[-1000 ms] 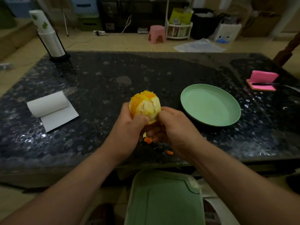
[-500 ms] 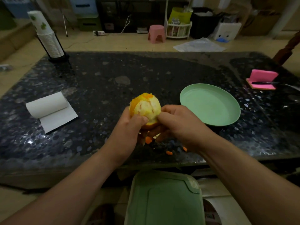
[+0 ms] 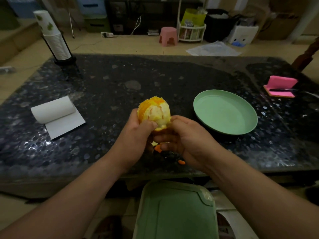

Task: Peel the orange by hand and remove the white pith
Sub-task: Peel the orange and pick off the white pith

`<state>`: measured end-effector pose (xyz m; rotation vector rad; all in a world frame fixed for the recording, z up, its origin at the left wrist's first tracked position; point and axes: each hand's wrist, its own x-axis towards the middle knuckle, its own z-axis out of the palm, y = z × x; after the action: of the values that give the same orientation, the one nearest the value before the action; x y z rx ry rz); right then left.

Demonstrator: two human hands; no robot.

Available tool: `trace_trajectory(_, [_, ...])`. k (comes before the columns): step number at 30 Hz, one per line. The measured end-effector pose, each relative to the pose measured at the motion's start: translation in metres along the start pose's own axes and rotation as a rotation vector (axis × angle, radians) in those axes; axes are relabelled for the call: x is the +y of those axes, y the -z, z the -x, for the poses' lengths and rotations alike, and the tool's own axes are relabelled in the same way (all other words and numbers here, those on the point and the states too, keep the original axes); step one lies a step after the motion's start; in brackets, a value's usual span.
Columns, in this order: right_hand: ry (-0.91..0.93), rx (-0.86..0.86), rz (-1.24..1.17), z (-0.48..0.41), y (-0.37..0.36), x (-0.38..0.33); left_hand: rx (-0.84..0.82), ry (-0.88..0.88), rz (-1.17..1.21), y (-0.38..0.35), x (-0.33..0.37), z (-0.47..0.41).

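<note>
The right hand (image 3: 188,137) has dropped slightly, its wrist now nearer the table (image 3: 103,80) edge; the orange (image 3: 154,112) has barely shifted. The right fingers curl under the fruit, thumb pressing the last rind near its base, likely to pry it loose. The left hand (image 3: 136,133) grips the opposite side, steadying it above the tabletop. Peel scraps (image 3: 157,147) lie beneath, and a green plate (image 3: 224,114) sits just right.

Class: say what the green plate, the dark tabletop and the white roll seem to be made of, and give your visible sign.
Green plate: probably plastic, satin finish, one even pastel colour. Tabletop: polished stone, or glass over pebbles; speckled, glossy, with reflections. White roll: paper, dull, with a loose sheet unrolled flat.
</note>
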<state>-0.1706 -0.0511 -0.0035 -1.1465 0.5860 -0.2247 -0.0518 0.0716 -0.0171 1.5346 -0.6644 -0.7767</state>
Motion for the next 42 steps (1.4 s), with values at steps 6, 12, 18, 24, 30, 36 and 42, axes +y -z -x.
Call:
trace_trajectory(6, [0.027,0.031,0.042,-0.002,-0.003,0.003,-0.025,-0.002,-0.009,0.001,0.0,0.002])
trace_trajectory(12, [0.045,0.027,-0.032,-0.001,-0.004,0.009,-0.032,-0.026,-0.051,0.003,0.004,0.001])
trace_trajectory(18, [0.106,0.027,0.157,-0.001,0.0,0.005,-0.034,-0.007,-0.016,0.002,0.006,0.003])
trace_trajectory(24, [0.185,0.097,0.195,0.0,0.001,0.01,-0.089,-0.006,0.03,0.003,0.006,0.002])
trace_trajectory(30, [0.15,0.002,0.259,-0.001,0.005,0.004,-0.088,0.037,0.189,0.005,0.002,-0.001])
trace_trajectory(36, [0.091,-0.03,0.164,-0.001,0.007,-0.003,-0.12,0.039,0.149,0.011,0.003,-0.004])
trace_trajectory(42, [0.133,-0.018,0.221,0.002,0.008,-0.006,-0.055,-0.021,-0.016,0.013,0.006,-0.005])
